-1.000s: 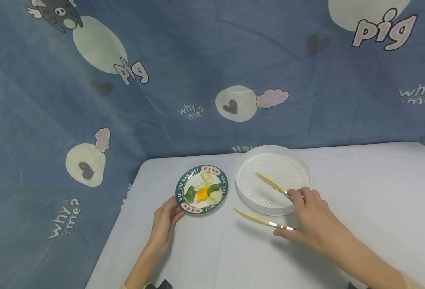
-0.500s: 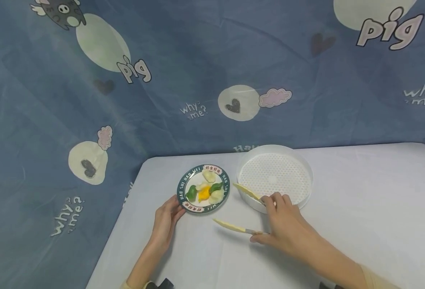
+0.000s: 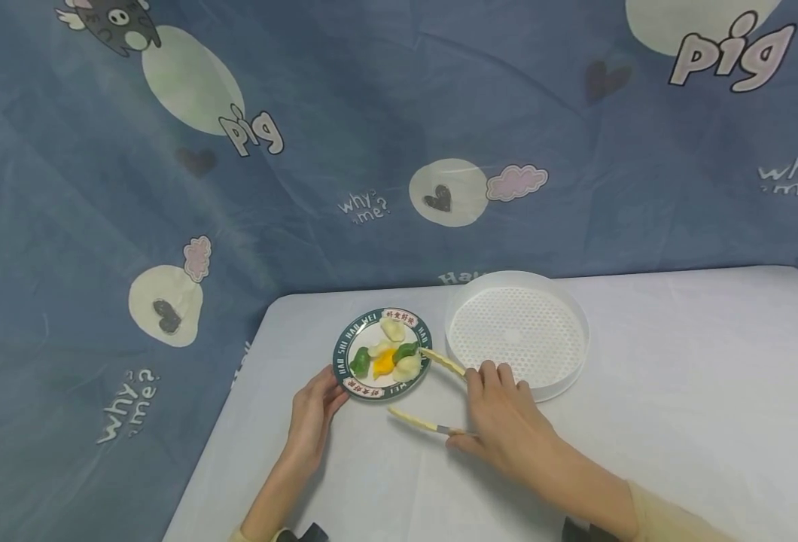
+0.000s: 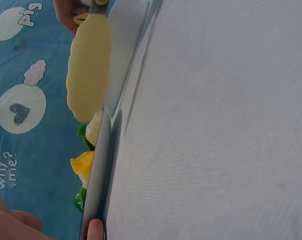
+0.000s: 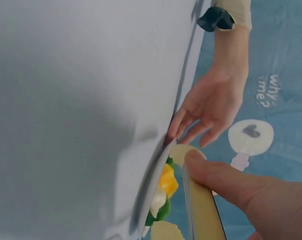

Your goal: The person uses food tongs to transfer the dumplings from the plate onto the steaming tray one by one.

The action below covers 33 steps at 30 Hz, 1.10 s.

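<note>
My left hand (image 3: 312, 414) holds the lower left rim of a round plate (image 3: 342, 352) with a green lettered border. On it lie several small dumpling-like pieces: a yellow one (image 3: 384, 363), green ones such as the green piece (image 3: 360, 363), and white ones such as the white piece (image 3: 407, 368). My right hand (image 3: 507, 414) grips metal tongs (image 3: 443, 430) with yellow scalloped tips, thumb on one arm and fingers on the other. The tong arms stand spread. In the head view, the upper tip overlaps the plate's right rim by a green piece; the lower tip lies in front of the plate.
A round white tray (image 3: 514, 315) with a perforated floor stands to the right of the plate, partly behind my right hand. White cloth (image 3: 697, 376) covers the table. A blue printed curtain (image 3: 345, 90) hangs behind and to the left.
My right hand has carried the spread tongs leftward from over the white tray to the plate's right side. My left hand has stayed at the plate rim.
</note>
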Each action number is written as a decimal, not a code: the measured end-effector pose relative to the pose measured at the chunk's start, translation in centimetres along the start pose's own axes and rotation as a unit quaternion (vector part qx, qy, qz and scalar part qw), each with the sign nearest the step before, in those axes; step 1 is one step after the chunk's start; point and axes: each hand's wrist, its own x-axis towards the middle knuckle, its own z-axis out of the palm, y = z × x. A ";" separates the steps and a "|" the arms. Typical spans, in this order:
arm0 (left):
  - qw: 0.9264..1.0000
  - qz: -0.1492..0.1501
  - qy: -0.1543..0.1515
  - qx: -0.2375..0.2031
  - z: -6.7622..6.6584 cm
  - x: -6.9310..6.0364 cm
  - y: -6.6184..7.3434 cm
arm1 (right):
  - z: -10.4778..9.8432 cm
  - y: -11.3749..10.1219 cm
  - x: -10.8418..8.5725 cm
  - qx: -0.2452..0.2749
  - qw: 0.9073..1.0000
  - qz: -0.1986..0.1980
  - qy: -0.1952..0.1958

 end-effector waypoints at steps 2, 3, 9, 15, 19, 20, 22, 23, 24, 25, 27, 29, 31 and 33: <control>1.000 -0.001 0.001 0.000 0.0 0.0 0.0 | 0.1 -0.1 0.3 -0.006 1.000 0.003 0.004; 1.000 -0.001 0.001 0.000 0.0 0.0 0.0 | 0.2 -0.2 0.4 -0.007 1.000 0.003 0.005; 1.000 0.001 -0.001 -0.004 0.0 -0.1 -0.1 | 0.3 -0.3 1.3 -0.029 0.999 -0.016 0.008; 1.000 -0.003 0.004 -0.012 0.0 -0.1 -0.2 | 0.0 -0.9 2.2 -0.042 0.999 -0.028 0.007; 1.000 -0.007 0.006 -0.015 0.0 -0.1 -0.2 | -0.1 -1.2 2.8 -0.032 0.999 -0.027 0.001; 1.000 -0.008 0.006 -0.016 0.0 -0.1 -0.2 | -0.1 -1.3 2.9 -0.030 0.999 -0.026 -0.001; 1.000 -0.009 0.006 -0.017 0.0 -0.1 -0.2 | -0.2 -1.5 3.2 -0.027 0.999 -0.024 -0.007; 1.000 -0.010 0.006 -0.019 0.0 0.0 -0.1 | -0.2 -1.5 3.3 -0.027 0.999 -0.024 -0.009; 1.000 -0.010 0.006 -0.019 0.0 0.0 -0.1 | -0.2 -1.6 3.4 -0.028 0.999 -0.024 -0.011; 1.000 -0.010 0.007 -0.019 0.0 0.0 -0.1 | -0.1 -1.6 3.5 -0.030 0.999 -0.027 -0.011; 1.000 -0.010 0.008 -0.017 0.0 0.1 -0.1 | 0.0 -1.7 3.6 -0.038 0.999 -0.030 -0.009; 1.000 -0.009 0.009 -0.014 0.0 0.0 -0.1 | 0.1 -1.8 3.6 -0.045 0.999 -0.030 -0.002; 1.000 -0.009 0.010 -0.013 0.0 0.0 -0.1 | 0.1 -1.8 3.5 -0.051 0.998 -0.028 0.004; 1.000 -0.010 0.008 -0.015 0.0 0.0 -0.1 | 0.0 -1.9 3.2 -0.050 0.998 -0.026 0.005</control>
